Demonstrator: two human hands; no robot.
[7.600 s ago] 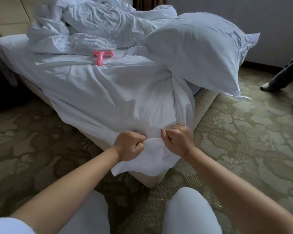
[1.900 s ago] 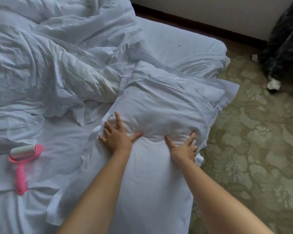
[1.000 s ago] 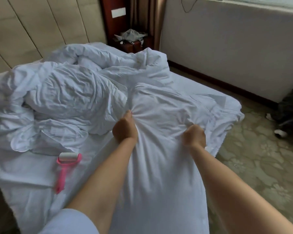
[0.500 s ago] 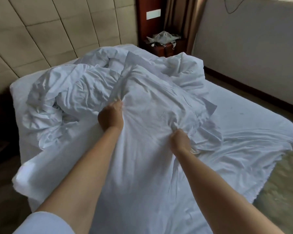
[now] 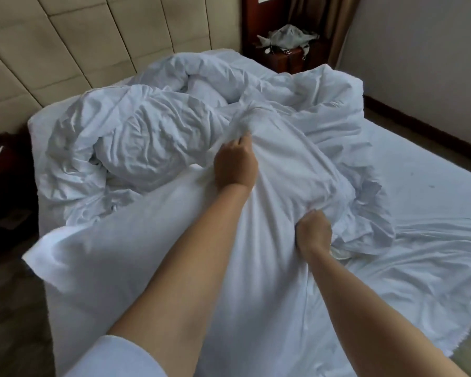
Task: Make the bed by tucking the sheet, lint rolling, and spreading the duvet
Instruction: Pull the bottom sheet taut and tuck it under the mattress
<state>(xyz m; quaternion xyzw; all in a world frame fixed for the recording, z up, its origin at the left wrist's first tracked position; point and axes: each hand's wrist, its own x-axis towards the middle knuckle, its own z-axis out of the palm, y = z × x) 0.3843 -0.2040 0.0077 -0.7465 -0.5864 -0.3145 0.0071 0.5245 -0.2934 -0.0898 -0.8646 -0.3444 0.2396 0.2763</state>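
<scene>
Both fists bunched into white cloth. Left hand (image 5: 235, 163) curled tight on the upper part of the pillow (image 5: 288, 170), knuckles up, fabric gathered into a peak just above it. Right hand (image 5: 313, 232) lower and nearer, fingers clenched round a fold at the pillow's right edge, with creases fanning out from the grip. Pillow held lifted between the two hands, over the near part of the bed, its case hanging down toward the camera and spreading into a loose flap at lower left. Both forearms bare, stretched out from the bottom edge; pale sleeve (image 5: 114, 360) showing at the left upper arm.

Beyond the pillow, a crumpled white duvet (image 5: 136, 142) heaped across the head half of the bed, rolled and deeply creased, reaching from the left side to the far right corner. To the right, white sheet (image 5: 419, 208) lying flat but wrinkled on the mattress, its edge draped over the right side with a few small dark specks on it. Behind the bed, a padded beige headboard wall (image 5: 65, 44) in square panels. At top right, a dark wooden nightstand (image 5: 286, 59) with a rumpled grey cloth (image 5: 287, 36) on top, beside brown curtains (image 5: 318, 20). Patterned carpet (image 5: 14, 308) along the left side of the bed.
</scene>
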